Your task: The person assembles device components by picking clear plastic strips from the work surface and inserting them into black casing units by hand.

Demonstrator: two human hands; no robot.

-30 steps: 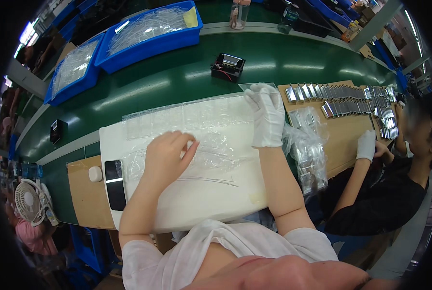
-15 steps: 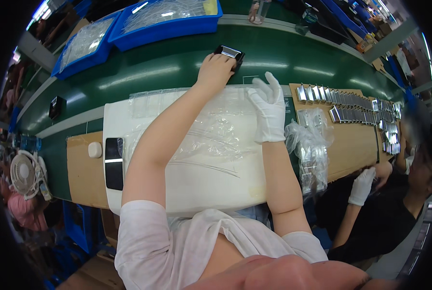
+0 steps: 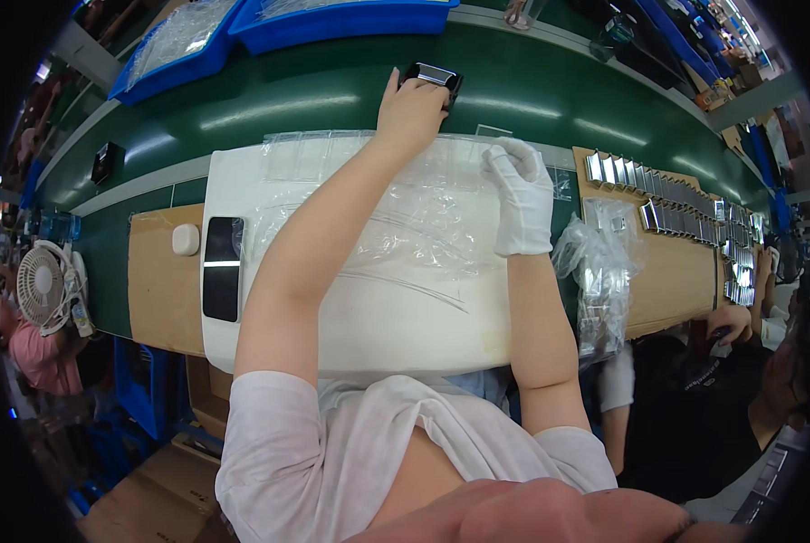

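My bare left hand (image 3: 411,118) reaches over the far edge of the white mat (image 3: 405,339) onto the green table. Its fingers are closed around a glossy black block with a silver top (image 3: 437,75); how far they wrap it is partly hidden. My right hand (image 3: 522,195), in a white glove, hovers by the mat's far right corner with its fingertips curled together. Whatever lies between those fingertips, if anything, cannot be made out. Clear plastic bags (image 3: 423,231) spread over the mat between my arms. A black glossy panel with a white band (image 3: 223,270) lies at the mat's left edge.
Blue trays (image 3: 350,29) of clear plastic stand at the far left. On the right, cardboard (image 3: 676,281) carries rows of shiny metal pieces (image 3: 663,187); bagged pieces (image 3: 604,281) lie beside my right forearm. A small white case (image 3: 186,240) sits left. A co-worker (image 3: 694,416) sits at right.
My right hand's fingers, spread apart before, have curled together. My left hand stays on the black block. The whole view has shifted a little, and the co-worker's gloved hand has moved lower.
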